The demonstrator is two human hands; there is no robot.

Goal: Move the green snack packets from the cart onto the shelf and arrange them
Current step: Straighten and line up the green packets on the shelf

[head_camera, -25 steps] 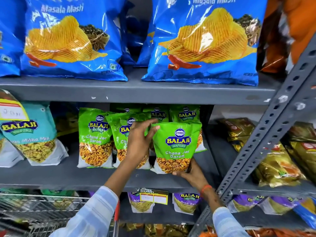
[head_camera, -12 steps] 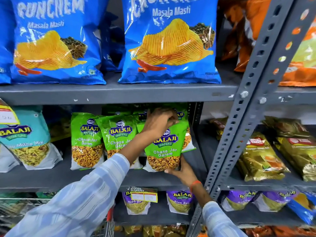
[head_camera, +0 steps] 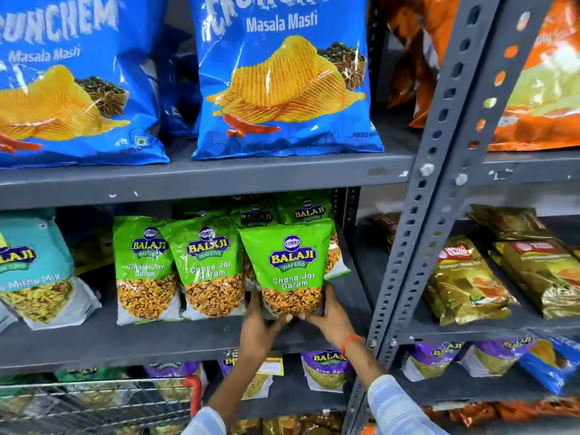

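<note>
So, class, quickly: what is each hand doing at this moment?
Left hand: closed on the bottom left of the front green packet.
Right hand: closed on the bottom right of the same packet.

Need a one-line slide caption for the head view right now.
Both hands, left hand and right hand, hold the bottom of a green Chana Jor Garam packet upright on the grey middle shelf.

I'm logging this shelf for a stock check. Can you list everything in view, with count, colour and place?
blue chip bags: two in front, more behind, top shelf
orange bags: top right
green packets: three in front, at least three behind, middle shelf
held green packet: one, rightmost in front
teal packet: one, middle left
gold packets: several, right bay
purple packets: several, lower shelf
wire cart: one, bottom left
left hand, right hand: gripping the held packet's base
</note>
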